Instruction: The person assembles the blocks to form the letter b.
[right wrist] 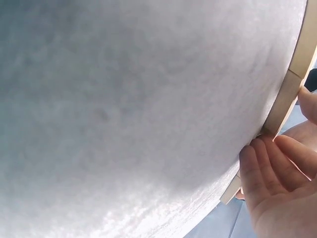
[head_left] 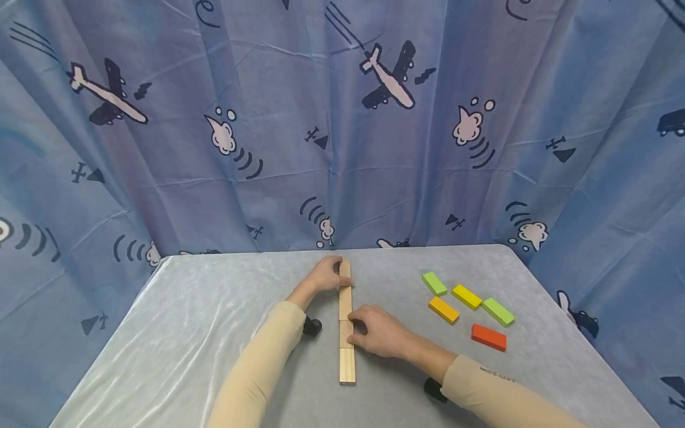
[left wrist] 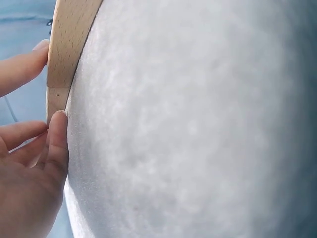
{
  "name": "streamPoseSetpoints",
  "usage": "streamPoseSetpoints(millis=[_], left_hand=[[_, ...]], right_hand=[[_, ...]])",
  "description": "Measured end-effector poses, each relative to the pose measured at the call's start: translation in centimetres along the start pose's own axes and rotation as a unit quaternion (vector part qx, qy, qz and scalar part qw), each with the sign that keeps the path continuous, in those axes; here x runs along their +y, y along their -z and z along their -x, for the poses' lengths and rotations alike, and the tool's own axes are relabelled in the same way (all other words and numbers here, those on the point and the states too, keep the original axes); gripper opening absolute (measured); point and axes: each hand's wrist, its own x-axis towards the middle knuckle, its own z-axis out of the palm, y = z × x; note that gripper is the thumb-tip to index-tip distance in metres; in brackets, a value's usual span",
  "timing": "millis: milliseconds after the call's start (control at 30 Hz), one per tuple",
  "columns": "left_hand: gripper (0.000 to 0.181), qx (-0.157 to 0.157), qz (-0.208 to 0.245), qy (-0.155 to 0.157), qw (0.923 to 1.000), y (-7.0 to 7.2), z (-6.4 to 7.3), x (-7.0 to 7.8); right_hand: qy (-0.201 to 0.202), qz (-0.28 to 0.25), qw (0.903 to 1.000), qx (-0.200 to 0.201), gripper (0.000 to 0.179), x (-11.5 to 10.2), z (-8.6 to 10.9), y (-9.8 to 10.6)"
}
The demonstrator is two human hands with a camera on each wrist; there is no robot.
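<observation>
Plain wooden blocks lie end to end in a straight row (head_left: 347, 365) down the middle of the table, running away from me. At the far end, my left hand (head_left: 325, 275) holds the last block (head_left: 345, 268) with thumb and fingers. The left wrist view shows fingertips of the left hand (left wrist: 34, 168) against that block's end and side, the thumb higher along it. Closer to me, my right hand (head_left: 382, 331) holds a block (head_left: 345, 334) from the row's right side. In the right wrist view, fingers (right wrist: 252, 168) press the side of the row while the thumb touches farther along.
To the right lie loose coloured blocks: a red one (head_left: 489, 337), an orange one (head_left: 443, 310), a yellow one (head_left: 467, 296) and two green ones (head_left: 498, 311). A pale cloth covers the table (head_left: 176, 333). Behind hangs a blue patterned curtain (head_left: 289, 119).
</observation>
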Motion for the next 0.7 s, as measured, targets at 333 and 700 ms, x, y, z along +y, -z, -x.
streamPoseSetpoints(millis=[333,700], left_hand=[[0.080,-0.002,-0.007,0.002,1.0000,0.25,0.16,0.18],[0.081,-0.009,-0.018,-0.001,0.9998,0.60,0.01,0.13]], right_hand=[[0.000,0.001,1.0000,0.001,0.046,-0.09,0.07,0.05],[-0.004,0.003,1.0000,-0.003,0.047,-0.02,-0.04,0.01]])
